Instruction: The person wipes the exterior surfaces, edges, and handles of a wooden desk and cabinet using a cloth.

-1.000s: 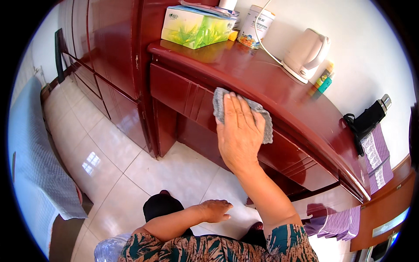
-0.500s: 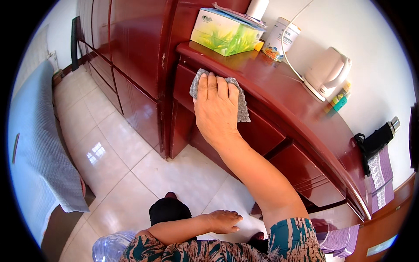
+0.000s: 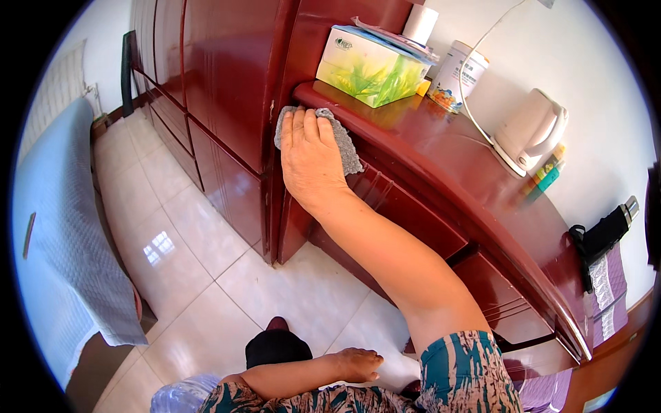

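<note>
My right hand [image 3: 311,160] presses a grey cloth [image 3: 348,153] against the dark red drawer front, at its left end beside the tall cabinet. The fingers lie over the cloth, which sticks out on both sides of them. Just above runs the rounded edge of the desk top [image 3: 441,155]. Low in the picture, my left hand [image 3: 358,365] hangs in front of my body with loosely stretched fingers and nothing in it.
On the desk top stand a green-and-white tissue box [image 3: 372,65], a can [image 3: 458,76], a pale electric kettle [image 3: 530,131] and a black case [image 3: 606,230]. A tall red cabinet [image 3: 220,82] adjoins the desk. A bed with a blue cover [image 3: 69,227] is at left.
My right hand has slid the cloth left along the drawer front toward the tall cabinet. The view has shifted slightly; my left hand stays low in front of me.
</note>
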`<action>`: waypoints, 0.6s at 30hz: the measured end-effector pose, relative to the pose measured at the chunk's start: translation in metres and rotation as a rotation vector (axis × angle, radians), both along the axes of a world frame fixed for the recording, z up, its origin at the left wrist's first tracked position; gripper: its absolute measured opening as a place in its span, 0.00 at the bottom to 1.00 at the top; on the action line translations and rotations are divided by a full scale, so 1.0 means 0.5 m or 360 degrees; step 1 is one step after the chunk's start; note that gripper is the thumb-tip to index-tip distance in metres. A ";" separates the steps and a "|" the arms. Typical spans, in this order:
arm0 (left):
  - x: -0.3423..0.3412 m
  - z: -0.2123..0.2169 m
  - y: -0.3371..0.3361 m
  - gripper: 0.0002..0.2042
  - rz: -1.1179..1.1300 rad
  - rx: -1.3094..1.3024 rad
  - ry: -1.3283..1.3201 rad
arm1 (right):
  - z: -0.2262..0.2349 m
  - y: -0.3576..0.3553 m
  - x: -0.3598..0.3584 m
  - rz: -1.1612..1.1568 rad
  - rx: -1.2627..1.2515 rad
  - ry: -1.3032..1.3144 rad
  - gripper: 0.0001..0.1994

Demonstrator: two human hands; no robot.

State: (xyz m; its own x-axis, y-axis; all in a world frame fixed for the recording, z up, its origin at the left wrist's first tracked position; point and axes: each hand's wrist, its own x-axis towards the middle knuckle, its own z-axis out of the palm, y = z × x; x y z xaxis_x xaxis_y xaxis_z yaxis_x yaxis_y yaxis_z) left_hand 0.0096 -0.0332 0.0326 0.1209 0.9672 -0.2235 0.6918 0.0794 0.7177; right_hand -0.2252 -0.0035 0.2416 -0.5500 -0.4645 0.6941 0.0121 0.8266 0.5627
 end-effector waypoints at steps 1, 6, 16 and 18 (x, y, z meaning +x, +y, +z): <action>-0.007 0.006 0.004 0.24 -0.0007 -0.0041 -0.0004 | 0.001 0.005 0.002 0.0001 0.0016 -0.0023 0.26; -0.025 -0.006 0.014 0.25 0.0109 -0.0123 -0.0002 | 0.003 0.036 0.038 0.0128 -0.0080 -0.0116 0.25; -0.037 -0.016 0.006 0.26 0.0263 -0.0133 0.0114 | 0.018 0.143 0.257 -0.0074 -0.0128 -0.0222 0.26; -0.036 -0.006 0.008 0.27 0.0279 -0.0175 0.0155 | 0.019 0.161 0.304 -0.0154 -0.0159 -0.0238 0.27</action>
